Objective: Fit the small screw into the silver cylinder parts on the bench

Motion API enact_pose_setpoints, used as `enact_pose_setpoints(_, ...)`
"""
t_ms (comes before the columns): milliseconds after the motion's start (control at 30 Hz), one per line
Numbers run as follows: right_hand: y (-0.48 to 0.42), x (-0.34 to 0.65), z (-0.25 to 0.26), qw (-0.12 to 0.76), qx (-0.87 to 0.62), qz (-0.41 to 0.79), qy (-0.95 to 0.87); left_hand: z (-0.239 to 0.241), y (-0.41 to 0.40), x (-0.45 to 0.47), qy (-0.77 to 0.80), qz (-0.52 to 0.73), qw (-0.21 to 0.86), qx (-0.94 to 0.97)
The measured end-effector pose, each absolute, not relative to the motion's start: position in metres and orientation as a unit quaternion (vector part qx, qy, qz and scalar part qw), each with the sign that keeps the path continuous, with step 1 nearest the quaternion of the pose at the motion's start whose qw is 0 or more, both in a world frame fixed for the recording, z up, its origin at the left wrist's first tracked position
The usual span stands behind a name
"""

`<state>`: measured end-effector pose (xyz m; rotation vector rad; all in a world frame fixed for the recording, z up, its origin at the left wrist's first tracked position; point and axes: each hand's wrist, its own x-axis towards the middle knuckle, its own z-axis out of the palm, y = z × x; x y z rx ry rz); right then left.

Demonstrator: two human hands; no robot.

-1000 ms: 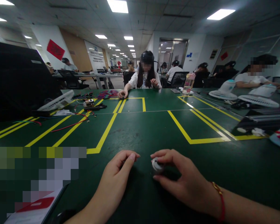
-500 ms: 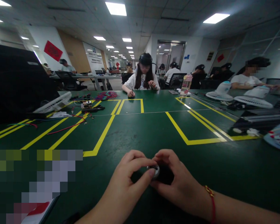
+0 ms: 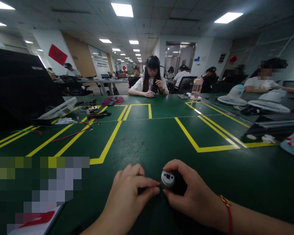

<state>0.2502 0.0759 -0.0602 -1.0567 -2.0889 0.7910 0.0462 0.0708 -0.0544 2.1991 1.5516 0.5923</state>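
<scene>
A small cylindrical motor (image 3: 168, 179) with a pale end face and dark holes stands on the green table, its end face up. My right hand (image 3: 189, 186) holds it from the right side, thumb in front and index finger behind. Just left of the motor is my left hand (image 3: 131, 189), its thumb and index fingertips pressed together in a pinch. Whatever lies between those fingertips is too small or hidden to name.
Yellow tape (image 3: 218, 148) marks areas on the green table (image 3: 147, 140). Wires and a black tool-like part (image 3: 98, 115) lie at the left. A bottle (image 3: 196, 89), white fans (image 3: 268, 103) and dark bars stand at the right. A person (image 3: 150, 78) sits opposite.
My left hand has drawn off the motor to the left and now pinches beside it. The motor's top face has come into view, with my right hand around it.
</scene>
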Motion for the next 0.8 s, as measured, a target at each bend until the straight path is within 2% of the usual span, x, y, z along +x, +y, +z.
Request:
enact_pose_setpoints(100, 0.073, 0.248, -0.060, 0.333, -0.401, 0.308, -0.796, -0.054, 0.071, 0.048, 0.550, 0.199, 0.196, 0.787)
enact_pose_setpoints(233, 0.093, 0.263, -0.053, 0.381, -0.433, 0.297, -0.761, -0.050, 0.072, 0.043, 0.557, 0.274, 0.275, 0.735)
enact_pose_setpoints(300, 0.121, 0.289, -0.049, 0.431, -0.485, 0.258, -0.716, -0.048, 0.072, 0.039, 0.572, 0.328, 0.310, 0.685)
enact_pose_setpoints(367, 0.154, 0.328, -0.047, 0.464, -0.564, 0.170, -0.662, -0.047, 0.072, 0.036, 0.587, 0.371, 0.322, 0.644)
enact_pose_setpoints(433, 0.184, 0.373, -0.048, 0.440, -0.659, 0.040, -0.609, -0.048, 0.072, 0.035, 0.595, 0.393, 0.325, 0.622)
enact_pose_setpoints(500, 0.204, 0.415, -0.050, 0.397, -0.729, -0.038, -0.557, -0.050, 0.071, 0.036, 0.597, 0.399, 0.331, 0.612)
enact_pose_setpoints(633, 0.216, 0.468, -0.055, 0.367, -0.785, -0.055, -0.495, -0.050, 0.070, 0.037, 0.595, 0.410, 0.343, 0.601)
enact_pose_setpoints(800, 0.215, 0.470, -0.060, 0.364, -0.809, -0.092, -0.452, -0.049, 0.070, 0.037, 0.600, 0.409, 0.351, 0.592)
